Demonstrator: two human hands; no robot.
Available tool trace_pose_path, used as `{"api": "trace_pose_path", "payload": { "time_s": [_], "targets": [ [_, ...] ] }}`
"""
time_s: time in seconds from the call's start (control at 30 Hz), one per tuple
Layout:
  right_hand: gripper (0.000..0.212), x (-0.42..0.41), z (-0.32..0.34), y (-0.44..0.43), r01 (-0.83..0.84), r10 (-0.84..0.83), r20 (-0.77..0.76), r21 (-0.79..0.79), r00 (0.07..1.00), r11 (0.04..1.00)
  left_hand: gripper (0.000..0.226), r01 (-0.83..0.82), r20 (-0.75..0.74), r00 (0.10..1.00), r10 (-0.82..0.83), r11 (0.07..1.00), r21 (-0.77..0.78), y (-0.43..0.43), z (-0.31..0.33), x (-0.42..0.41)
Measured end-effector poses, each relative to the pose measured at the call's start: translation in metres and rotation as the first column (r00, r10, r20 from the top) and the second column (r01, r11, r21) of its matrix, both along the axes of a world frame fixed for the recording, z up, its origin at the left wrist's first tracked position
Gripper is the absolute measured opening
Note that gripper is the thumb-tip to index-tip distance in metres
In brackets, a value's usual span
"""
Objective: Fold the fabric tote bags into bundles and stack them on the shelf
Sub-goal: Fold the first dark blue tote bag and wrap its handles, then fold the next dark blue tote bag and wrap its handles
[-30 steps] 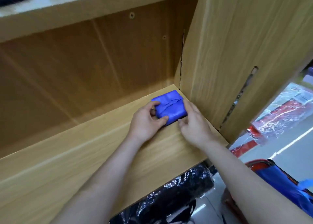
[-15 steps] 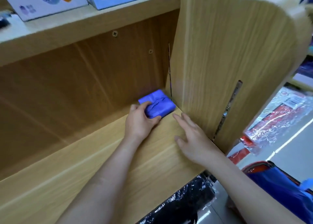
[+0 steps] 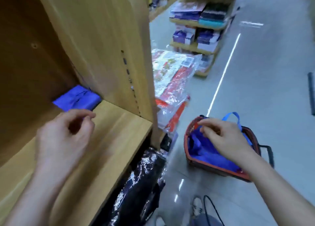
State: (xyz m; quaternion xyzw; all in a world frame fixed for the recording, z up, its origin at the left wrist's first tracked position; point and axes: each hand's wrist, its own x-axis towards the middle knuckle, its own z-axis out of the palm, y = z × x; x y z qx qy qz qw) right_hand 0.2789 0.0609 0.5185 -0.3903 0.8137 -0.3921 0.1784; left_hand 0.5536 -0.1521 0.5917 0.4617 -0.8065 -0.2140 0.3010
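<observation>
One blue bundle (image 3: pixel 77 98) in wooden shelf (image 3: pixel 115 120) corner, hands (image 3: pixel 64 137) (image 3: pixel 226 140) relaxed, empty, basket (image 3: pixel 213 170) on grey aisle floor (image 3: pixel 272 89)

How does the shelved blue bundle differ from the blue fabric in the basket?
The bundle is folded and sits in the shelf's back corner; the blue fabric lies loose in the red-rimmed basket on the floor. No hand is on the bundle; the right hand is over the fabric. Both are the same blue.
</observation>
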Motion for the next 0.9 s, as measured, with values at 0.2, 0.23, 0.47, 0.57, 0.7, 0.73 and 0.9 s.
{"api": "trace_pose_path", "payload": {
  "time_s": [0.2, 0.23, 0.47, 0.57, 0.7, 0.73, 0.9],
  "targets": [
    [0.022, -0.092, -0.041, 0.096, 0.281, -0.273, -0.069, 0.249, 0.96, 0.927, 0.017, 0.456, -0.048, 0.889, -0.455, 0.875, 0.159, 0.119, -0.029, -0.1],
    [0.023, -0.108, -0.051, 0.113, 0.305, -0.297, -0.069, 0.276, 0.952, 0.912, 0.019, 0.51, -0.019, 0.858, -0.514, 0.845, 0.164, 0.133, -0.04, -0.127],
    [0.026, -0.214, -0.133, 0.215, 0.332, -0.394, 0.066, 0.423, 0.917, 0.843, 0.021, 0.483, 0.206, 0.779, -0.593, 0.776, 0.406, 0.183, -0.162, -0.294],
    [0.032, -0.25, -0.168, 0.243, 0.334, -0.436, 0.121, 0.475, 0.892, 0.814, 0.026, 0.443, 0.329, 0.701, -0.633, 0.747, 0.495, 0.197, -0.213, -0.348],
    [0.038, -0.288, -0.213, 0.258, 0.339, -0.502, 0.19, 0.536, 0.844, 0.773, 0.033, 0.35, 0.351, 0.681, -0.643, 0.707, 0.615, 0.211, -0.263, -0.4],
    [0.039, -0.294, -0.227, 0.259, 0.34, -0.513, 0.206, 0.542, 0.833, 0.769, 0.034, 0.346, 0.354, 0.673, -0.649, 0.7, 0.625, 0.213, -0.277, -0.413],
    [0.054, -0.319, -0.32, 0.244, 0.339, -0.531, 0.258, 0.535, 0.807, 0.774, 0.043, 0.346, 0.379, 0.629, -0.679, 0.681, 0.646, 0.211, -0.375, -0.479]
  ]
}}
